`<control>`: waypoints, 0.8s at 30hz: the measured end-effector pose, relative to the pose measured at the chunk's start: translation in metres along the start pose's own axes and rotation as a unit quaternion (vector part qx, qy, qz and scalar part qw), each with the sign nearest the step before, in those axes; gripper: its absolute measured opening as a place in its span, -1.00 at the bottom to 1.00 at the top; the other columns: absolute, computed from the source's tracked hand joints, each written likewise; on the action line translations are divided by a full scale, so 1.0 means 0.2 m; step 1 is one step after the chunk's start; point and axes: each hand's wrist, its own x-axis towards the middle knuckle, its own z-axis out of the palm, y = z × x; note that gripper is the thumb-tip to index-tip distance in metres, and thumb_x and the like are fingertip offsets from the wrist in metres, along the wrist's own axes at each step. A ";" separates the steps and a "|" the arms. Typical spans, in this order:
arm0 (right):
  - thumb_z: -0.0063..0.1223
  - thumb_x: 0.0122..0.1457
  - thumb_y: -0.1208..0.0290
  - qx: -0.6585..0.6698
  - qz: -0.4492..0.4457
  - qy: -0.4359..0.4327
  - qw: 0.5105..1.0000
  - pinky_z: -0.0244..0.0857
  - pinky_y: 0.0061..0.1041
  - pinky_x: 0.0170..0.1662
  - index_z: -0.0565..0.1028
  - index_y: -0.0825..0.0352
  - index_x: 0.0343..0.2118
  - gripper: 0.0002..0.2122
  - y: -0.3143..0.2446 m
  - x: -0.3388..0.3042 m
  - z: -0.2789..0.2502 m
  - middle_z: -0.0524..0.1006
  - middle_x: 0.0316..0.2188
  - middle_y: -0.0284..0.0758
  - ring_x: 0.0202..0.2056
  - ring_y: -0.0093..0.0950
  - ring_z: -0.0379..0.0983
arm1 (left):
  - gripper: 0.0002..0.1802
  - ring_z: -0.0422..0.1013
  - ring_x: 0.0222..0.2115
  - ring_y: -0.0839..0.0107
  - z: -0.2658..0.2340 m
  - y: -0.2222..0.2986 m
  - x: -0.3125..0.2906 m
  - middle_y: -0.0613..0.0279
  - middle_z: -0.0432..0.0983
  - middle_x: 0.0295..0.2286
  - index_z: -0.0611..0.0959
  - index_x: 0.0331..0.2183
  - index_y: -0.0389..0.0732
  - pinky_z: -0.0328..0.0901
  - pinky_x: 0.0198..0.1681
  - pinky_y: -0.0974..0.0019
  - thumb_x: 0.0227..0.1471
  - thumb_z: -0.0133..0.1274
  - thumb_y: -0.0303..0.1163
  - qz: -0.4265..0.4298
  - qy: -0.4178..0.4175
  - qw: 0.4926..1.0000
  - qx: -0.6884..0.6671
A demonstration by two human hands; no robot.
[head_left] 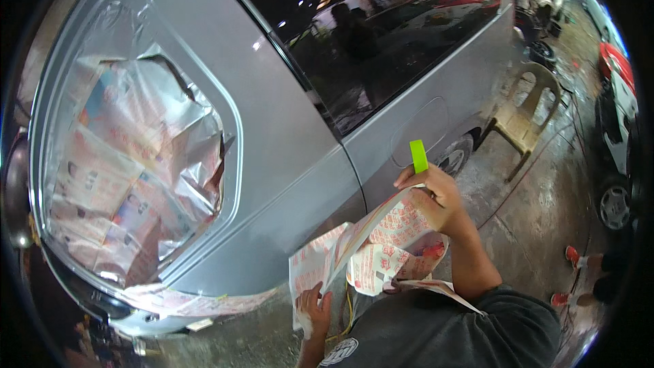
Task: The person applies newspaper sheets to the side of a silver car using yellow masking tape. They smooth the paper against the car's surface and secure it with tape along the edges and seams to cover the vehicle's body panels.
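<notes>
A printed newspaper sheet [375,232], folded and curling, is stretched between my hands in front of my dark shirt. My right hand [439,197] pinches its upper right end. From the fingers of that hand a short bright green strip [418,157], which looks like masking tape, sticks up. My left hand [313,310] holds the lower left edge of the paper, with its thumb partly hidden. Beyond the paper stands a grey van [272,136]. Its rear opening at the left is covered with newspaper and clear plastic film [136,157].
More paper masks the van's bumper [197,302]. A dark side window [395,41] reflects the surroundings. On the wet-looking floor stands a tan plastic chair [524,119], near the van's wheel [455,157]. A person's feet in red shoes [572,256] and another vehicle [616,136] are at the right.
</notes>
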 end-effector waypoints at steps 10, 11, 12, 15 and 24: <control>0.09 0.33 0.43 0.150 0.170 0.083 0.970 0.37 -0.54 -0.15 0.54 0.41 -0.20 -0.86 0.19 0.02 0.00 0.58 -0.25 -0.33 -0.24 -0.58 0.48 | -0.90 0.51 -0.23 0.17 -0.55 -0.64 0.03 0.09 0.60 -0.31 0.69 -0.32 -0.30 0.36 -0.05 0.16 0.09 0.18 -0.49 -0.254 0.078 0.961 -0.076; 0.10 0.33 0.42 0.176 0.202 0.099 0.958 0.36 -0.56 -0.16 0.54 0.41 -0.19 -0.85 0.20 0.03 0.01 0.58 -0.26 -0.36 -0.25 -0.62 0.46 | -0.90 0.50 -0.23 0.19 -0.69 -0.69 0.10 0.11 0.60 -0.31 0.67 -0.30 -0.30 0.35 -0.04 0.17 0.11 0.17 -0.48 -0.241 0.100 0.964 -0.051; 0.11 0.34 0.41 0.190 0.186 0.118 0.957 0.33 -0.61 -0.19 0.54 0.39 -0.18 -0.85 0.21 0.04 0.02 0.56 -0.30 -0.43 -0.28 -0.68 0.42 | -0.89 0.49 -0.23 0.21 -0.82 -0.74 0.17 0.13 0.59 -0.31 0.66 -0.29 -0.30 0.34 -0.03 0.18 0.13 0.17 -0.48 -0.227 0.122 0.966 -0.026; 0.11 0.35 0.40 0.277 0.195 0.160 0.927 0.34 -0.65 -0.21 0.54 0.37 -0.17 -0.86 0.30 0.02 0.08 0.56 -0.30 -0.44 -0.30 -0.69 0.43 | -0.82 0.44 -0.19 0.33 -1.21 -0.92 0.41 0.17 0.57 -0.24 0.63 -0.18 -0.33 0.30 0.02 0.26 0.19 0.16 -0.45 -0.192 0.182 0.960 -0.093; 0.23 0.24 0.42 0.383 0.333 0.194 0.840 0.47 -0.47 -0.13 0.52 0.33 -0.04 -0.74 0.83 -0.29 0.45 0.62 -0.22 -0.38 -0.23 -0.54 0.57 | -0.52 0.48 -0.19 0.40 -1.67 -0.05 1.74 0.13 0.52 -0.13 0.49 0.14 -0.26 0.45 -0.16 0.38 0.19 0.12 -0.51 0.066 0.256 0.926 -0.268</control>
